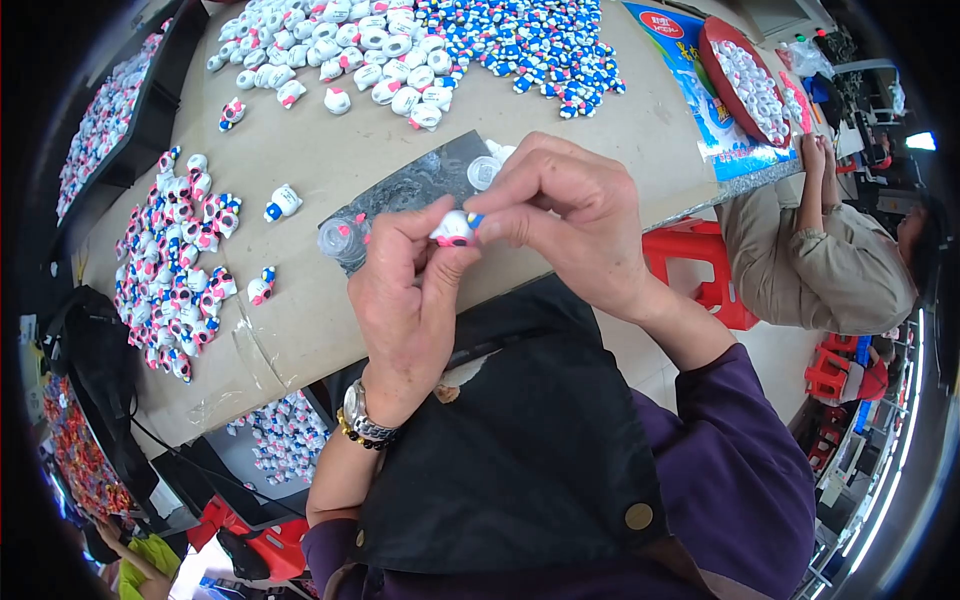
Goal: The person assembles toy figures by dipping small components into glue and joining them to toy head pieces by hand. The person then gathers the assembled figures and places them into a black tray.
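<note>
My left hand (405,310) pinches a small white figurine head (450,226) with pink trim between thumb and fingertips. Against its side, my right hand (575,220) grips a tiny blue-and-yellow figurine body (475,219) by thumb and forefinger. The two parts touch; how far they are joined is hidden by my fingers. Beneath my hands lies a dark mat (425,178), with small pink pieces (361,218) beside a clear plastic cup (341,240). Near my right fingers sits a second small clear container (484,173).
White heads (375,45) and blue bodies (540,50) are heaped at the back. Figurines with pink and blue parts (175,260) pile up at left. A red tray (712,60) of white pieces stands at far right, near a seated person (830,260) and a red stool (705,265).
</note>
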The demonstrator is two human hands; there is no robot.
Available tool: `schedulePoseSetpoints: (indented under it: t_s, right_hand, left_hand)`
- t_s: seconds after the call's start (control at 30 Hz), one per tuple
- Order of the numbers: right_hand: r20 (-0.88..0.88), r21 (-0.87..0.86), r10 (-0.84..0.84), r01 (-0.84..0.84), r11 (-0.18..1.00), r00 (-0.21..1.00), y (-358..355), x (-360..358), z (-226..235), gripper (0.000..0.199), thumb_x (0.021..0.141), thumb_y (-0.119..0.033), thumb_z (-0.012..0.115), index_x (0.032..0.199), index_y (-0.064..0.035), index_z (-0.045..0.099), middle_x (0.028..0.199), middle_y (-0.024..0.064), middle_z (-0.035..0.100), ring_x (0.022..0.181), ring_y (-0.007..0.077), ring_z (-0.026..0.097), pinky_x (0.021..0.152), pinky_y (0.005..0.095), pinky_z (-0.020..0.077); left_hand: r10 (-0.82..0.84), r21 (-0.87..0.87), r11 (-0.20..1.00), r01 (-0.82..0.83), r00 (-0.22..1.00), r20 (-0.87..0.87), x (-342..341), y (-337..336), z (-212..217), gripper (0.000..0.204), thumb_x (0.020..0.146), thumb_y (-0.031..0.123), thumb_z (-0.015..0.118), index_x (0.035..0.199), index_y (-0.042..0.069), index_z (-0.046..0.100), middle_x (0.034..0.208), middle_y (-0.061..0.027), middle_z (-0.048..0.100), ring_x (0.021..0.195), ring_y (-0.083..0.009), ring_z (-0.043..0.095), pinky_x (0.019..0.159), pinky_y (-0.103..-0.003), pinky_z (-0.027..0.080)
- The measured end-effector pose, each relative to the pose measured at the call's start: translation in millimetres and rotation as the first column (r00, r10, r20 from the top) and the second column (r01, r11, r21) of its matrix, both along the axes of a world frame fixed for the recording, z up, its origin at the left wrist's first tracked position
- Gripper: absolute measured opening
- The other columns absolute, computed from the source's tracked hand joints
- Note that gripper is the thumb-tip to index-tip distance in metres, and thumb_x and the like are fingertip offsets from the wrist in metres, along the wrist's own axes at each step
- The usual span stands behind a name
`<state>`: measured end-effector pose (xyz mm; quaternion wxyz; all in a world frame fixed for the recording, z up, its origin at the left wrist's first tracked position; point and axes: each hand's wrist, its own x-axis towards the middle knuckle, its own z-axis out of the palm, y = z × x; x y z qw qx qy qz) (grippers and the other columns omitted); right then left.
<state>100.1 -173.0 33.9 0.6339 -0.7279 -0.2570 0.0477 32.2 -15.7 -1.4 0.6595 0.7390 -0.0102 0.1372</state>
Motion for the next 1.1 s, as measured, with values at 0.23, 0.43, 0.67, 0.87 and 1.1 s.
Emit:
schedulePoseSetpoints:
  t_s: [0.23, 0.43, 0.67, 0.87, 1.1]
  right_hand:
    - [0.192, -0.137, 0.087, -0.061, 0.989, 0.978, -1, -7, -2, 0.014, 0.073, 0.006, 0.074, 0.085, 0.0011, 0.068, 0.076, 0.005, 0.058, 0.068, 0.011, 0.058, 0.058, 0.0248, 0.0467]
    - [0.363, -0.115, 0.167, -0.134, 0.984, 0.917, 15, 0, 2, 0.017, 0.071, 0.004, 0.074, 0.087, -0.0002, 0.068, 0.074, 0.0064, 0.059, 0.067, 0.0169, 0.059, 0.057, 0.0302, 0.0455]
    - [0.688, -0.535, 0.126, 0.383, 0.753, 0.714, -25, 95, -11, 0.022, 0.075, -0.005, 0.068, 0.097, -0.0073, 0.068, 0.085, 0.0072, 0.061, 0.08, 0.027, 0.061, 0.067, 0.036, 0.0498]
    - [0.63, -0.738, 0.304, 0.43, 0.52, 0.715, -25, 113, -20, 0.011, 0.074, -0.006, 0.067, 0.084, -0.0047, 0.063, 0.087, 0.0096, 0.059, 0.091, 0.0291, 0.06, 0.07, 0.0417, 0.0509]
    - [0.628, -0.738, 0.299, 0.428, 0.521, 0.719, -31, 112, -15, 0.008, 0.078, -0.003, 0.063, 0.085, 0.0002, 0.061, 0.09, 0.0134, 0.063, 0.09, 0.0283, 0.062, 0.071, 0.0395, 0.0519]
  left_hand:
    - [-0.084, 0.398, 0.917, -0.016, 0.969, 0.231, -5, 12, 9, 0.027, 0.084, 0.003, 0.07, 0.107, -0.005, 0.059, 0.08, -0.012, 0.063, 0.069, -0.0203, 0.067, 0.061, -0.028, 0.052]
    - [-0.049, 0.459, 0.887, -0.059, 0.974, 0.221, -12, 27, 13, 0.029, 0.081, 0.002, 0.072, 0.107, -0.003, 0.06, 0.088, -0.0143, 0.067, 0.071, -0.0212, 0.068, 0.063, -0.03, 0.053]
    - [0.342, 0.573, 0.744, -0.343, 0.933, 0.114, -20, 82, 18, 0.024, 0.084, 0.005, 0.069, 0.106, -0.002, 0.062, 0.093, -0.0129, 0.068, 0.066, -0.0191, 0.065, 0.06, -0.025, 0.05]
    - [0.446, 0.828, 0.351, -0.436, 0.856, 0.261, -12, 137, 15, 0.022, 0.084, 0.013, 0.069, 0.102, 0.001, 0.066, 0.086, -0.0128, 0.064, 0.069, -0.0245, 0.06, 0.063, -0.033, 0.047]
    - [0.627, 0.551, 0.62, -0.558, 0.775, 0.08, -10, 132, 18, 0.033, 0.084, 0.013, 0.069, 0.115, 0.002, 0.063, 0.087, -0.0037, 0.061, 0.068, -0.01, 0.054, 0.063, -0.026, 0.045]
